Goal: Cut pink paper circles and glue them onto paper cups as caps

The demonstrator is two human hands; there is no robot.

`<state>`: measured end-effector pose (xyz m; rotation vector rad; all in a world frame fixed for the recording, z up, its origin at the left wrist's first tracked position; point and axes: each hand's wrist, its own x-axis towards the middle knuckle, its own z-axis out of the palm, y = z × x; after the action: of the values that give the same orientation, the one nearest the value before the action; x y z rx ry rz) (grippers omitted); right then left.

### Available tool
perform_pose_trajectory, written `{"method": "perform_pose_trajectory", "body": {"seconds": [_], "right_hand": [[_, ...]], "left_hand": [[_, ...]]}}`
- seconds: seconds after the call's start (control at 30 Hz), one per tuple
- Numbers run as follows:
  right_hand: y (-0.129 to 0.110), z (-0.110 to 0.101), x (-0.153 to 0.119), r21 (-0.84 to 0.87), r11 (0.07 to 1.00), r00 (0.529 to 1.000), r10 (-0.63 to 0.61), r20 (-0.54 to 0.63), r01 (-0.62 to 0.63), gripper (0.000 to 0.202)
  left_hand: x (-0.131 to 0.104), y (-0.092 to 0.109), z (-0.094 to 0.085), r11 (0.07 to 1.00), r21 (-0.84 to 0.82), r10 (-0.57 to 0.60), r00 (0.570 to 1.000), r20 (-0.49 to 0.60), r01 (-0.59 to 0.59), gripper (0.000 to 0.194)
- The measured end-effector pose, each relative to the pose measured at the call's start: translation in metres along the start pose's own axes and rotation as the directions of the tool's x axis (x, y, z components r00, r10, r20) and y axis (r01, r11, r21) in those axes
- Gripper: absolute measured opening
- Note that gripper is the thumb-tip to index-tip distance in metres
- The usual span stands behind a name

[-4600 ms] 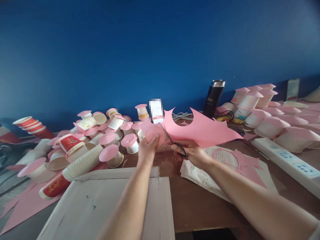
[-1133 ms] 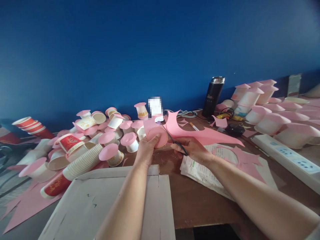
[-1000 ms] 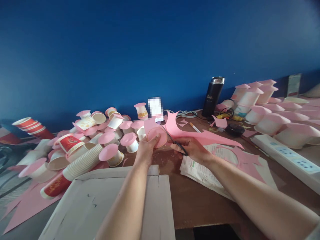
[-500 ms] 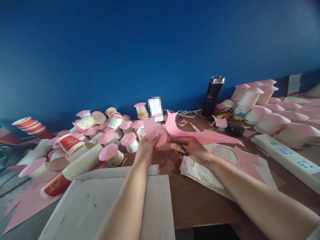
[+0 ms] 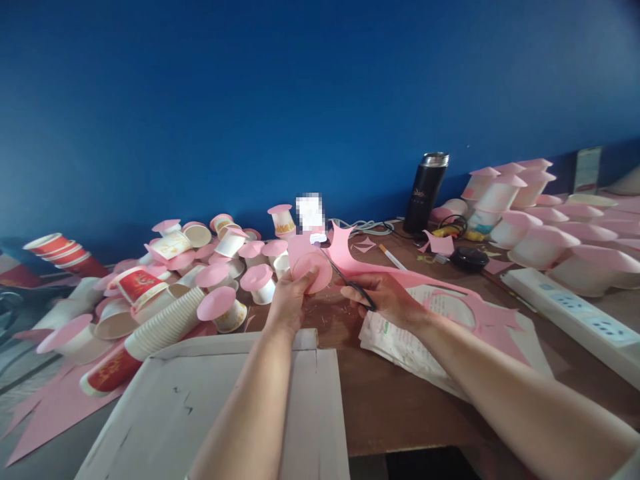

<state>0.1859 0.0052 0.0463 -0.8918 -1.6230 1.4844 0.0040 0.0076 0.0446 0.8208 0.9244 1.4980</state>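
Note:
My left hand (image 5: 291,298) is closed, thumb on top, on a round pink paper piece (image 5: 309,268) with a thin pale rim. More pink paper stretches from behind it towards the back. Whether a cup lies beneath the round piece I cannot tell. My right hand (image 5: 384,297) grips dark-handled scissors (image 5: 361,293), their blades pointing up and left beside the round piece. A long curved pink paper strip (image 5: 400,277) runs from the blades over to the right, past my right hand.
Pink-topped paper cups (image 5: 257,283) crowd the left, beside a cup stack (image 5: 167,327). A white box (image 5: 200,400) lies under my left forearm. On the right are printed paper (image 5: 395,340), a black flask (image 5: 427,193), a power strip (image 5: 580,317) and more pink-topped cups (image 5: 543,243).
The strip's free right end has sunk from a raised point onto the scraps over the printed paper. Both hands have barely moved.

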Motion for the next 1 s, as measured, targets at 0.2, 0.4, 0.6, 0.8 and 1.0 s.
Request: {"method": "perform_pose_trajectory", "body": {"seconds": [0.2, 0.4, 0.6, 0.8, 1.0], "right_hand": [[-0.003, 0.001, -0.001, 0.009, 1.000, 1.000, 0.019, -0.012, -0.019, 0.033], [-0.006, 0.002, -0.001, 0.030, 0.999, 1.000, -0.012, 0.024, 0.011, 0.027], [-0.001, -0.001, 0.000, 0.022, 1.000, 1.000, 0.018, 0.000, -0.018, 0.034], [0.003, -0.001, 0.001, 0.024, 0.999, 0.999, 0.038, -0.029, -0.038, 0.032], [0.005, -0.001, 0.002, 0.019, 0.999, 0.998, 0.041, -0.036, -0.041, 0.030]], "left_hand": [[0.000, 0.001, 0.000, 1.000, 0.007, -0.008, 1.000, -0.020, 0.008, 0.044], [0.002, 0.000, -0.003, 1.000, 0.002, 0.015, 1.000, -0.012, -0.015, 0.041], [0.001, 0.003, -0.002, 1.000, -0.005, 0.017, 1.000, -0.017, -0.018, 0.037], [0.001, 0.004, -0.003, 0.999, -0.002, 0.037, 0.999, -0.006, -0.037, 0.037], [0.003, 0.003, -0.006, 0.998, -0.008, 0.059, 0.998, 0.021, -0.059, 0.038]]}}
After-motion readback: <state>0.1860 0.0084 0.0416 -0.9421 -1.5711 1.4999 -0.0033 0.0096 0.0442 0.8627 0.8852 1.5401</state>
